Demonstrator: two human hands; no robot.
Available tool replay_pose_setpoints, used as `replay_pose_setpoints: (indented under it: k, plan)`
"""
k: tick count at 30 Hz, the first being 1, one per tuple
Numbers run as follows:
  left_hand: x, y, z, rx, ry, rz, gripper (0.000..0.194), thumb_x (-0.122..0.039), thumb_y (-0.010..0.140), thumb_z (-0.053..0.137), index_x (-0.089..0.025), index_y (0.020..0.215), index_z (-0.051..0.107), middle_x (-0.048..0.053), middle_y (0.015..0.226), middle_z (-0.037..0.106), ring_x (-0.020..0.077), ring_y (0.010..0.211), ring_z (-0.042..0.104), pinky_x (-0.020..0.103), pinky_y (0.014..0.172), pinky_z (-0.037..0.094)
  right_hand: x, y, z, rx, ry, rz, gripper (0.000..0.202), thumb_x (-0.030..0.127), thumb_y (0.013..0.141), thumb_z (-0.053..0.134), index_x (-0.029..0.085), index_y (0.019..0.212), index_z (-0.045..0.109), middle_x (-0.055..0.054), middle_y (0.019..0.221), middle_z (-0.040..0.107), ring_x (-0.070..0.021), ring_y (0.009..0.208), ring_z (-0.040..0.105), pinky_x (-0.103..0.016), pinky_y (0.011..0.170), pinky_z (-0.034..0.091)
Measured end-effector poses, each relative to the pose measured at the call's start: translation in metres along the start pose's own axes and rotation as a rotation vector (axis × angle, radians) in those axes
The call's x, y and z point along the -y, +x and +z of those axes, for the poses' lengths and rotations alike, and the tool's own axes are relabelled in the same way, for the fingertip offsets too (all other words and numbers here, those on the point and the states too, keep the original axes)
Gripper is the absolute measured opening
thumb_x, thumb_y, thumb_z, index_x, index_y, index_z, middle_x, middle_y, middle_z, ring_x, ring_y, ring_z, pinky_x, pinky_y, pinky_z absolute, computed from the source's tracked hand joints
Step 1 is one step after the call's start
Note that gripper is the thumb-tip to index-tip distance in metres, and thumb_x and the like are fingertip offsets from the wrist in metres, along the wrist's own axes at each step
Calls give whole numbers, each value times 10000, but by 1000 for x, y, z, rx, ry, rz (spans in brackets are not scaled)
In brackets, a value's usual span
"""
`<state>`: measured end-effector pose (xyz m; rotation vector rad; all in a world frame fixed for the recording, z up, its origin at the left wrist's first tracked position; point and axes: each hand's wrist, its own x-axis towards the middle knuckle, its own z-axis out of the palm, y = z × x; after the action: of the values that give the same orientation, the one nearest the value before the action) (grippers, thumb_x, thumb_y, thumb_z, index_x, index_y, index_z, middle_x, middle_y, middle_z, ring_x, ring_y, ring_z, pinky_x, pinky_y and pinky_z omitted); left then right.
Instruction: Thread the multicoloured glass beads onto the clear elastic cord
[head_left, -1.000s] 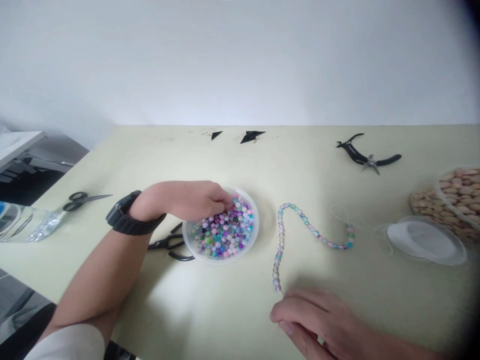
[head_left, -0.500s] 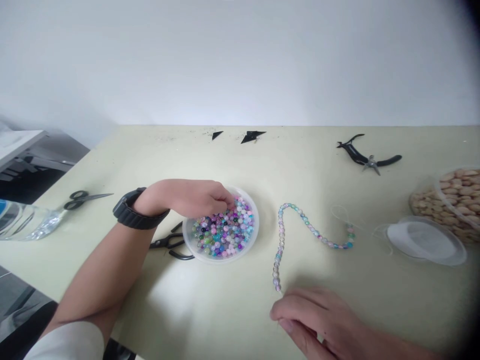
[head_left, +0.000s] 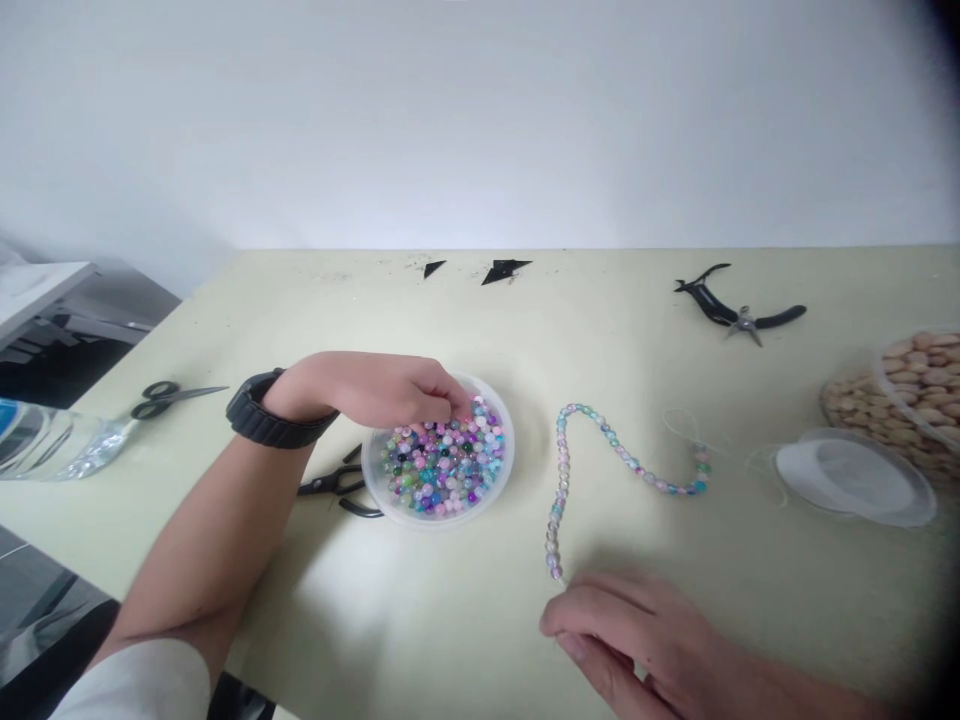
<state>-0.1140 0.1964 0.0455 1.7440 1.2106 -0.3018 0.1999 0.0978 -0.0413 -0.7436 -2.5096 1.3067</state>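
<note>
A matte, pale yellow-green tabletop (head_left: 457, 620) stretches behind the plastic bowl (head_left: 508, 455) to a plain white wall (head_left: 480, 120); white furniture (head_left: 41, 290) stands far to the bowl's left. Round and translucent, the bowl brims with glossy beads (head_left: 442, 465) in purple, pink, blue and green, where a person's left hand (head_left: 390, 388), a black band (head_left: 274, 425) at its wrist, has curled fingers; whether they grip a bead cannot be told. Right of the bowl, a bead strand (head_left: 564, 468) of small, glassy spheres snakes across the surface, the pale cord at its near end pinched between the right hand's (head_left: 630, 635) thumb and forefinger. A black-handled tool (head_left: 330, 485) lies at the bowl's left edge, with slim metal scissors (head_left: 171, 396) and a clear bottle (head_left: 56, 440) farther left. Behind the bowl are sharp-cornered black scraps (head_left: 504, 271); well to its right, smooth tan ovals (head_left: 926, 385) fill a clear container.
</note>
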Motion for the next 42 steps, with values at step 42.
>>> replay_pose_setpoints:
  k: [42]
  plan:
    - [6, -36, -16, 84, -124, 94, 236, -261, 984, 595, -236, 1197, 693, 74, 1241, 699, 193, 1068, 665, 238, 923, 504, -1, 6, -4, -4, 90, -18, 234, 165, 1020, 483, 207, 848, 635, 11, 767, 682, -109, 685, 607, -204, 634, 453]
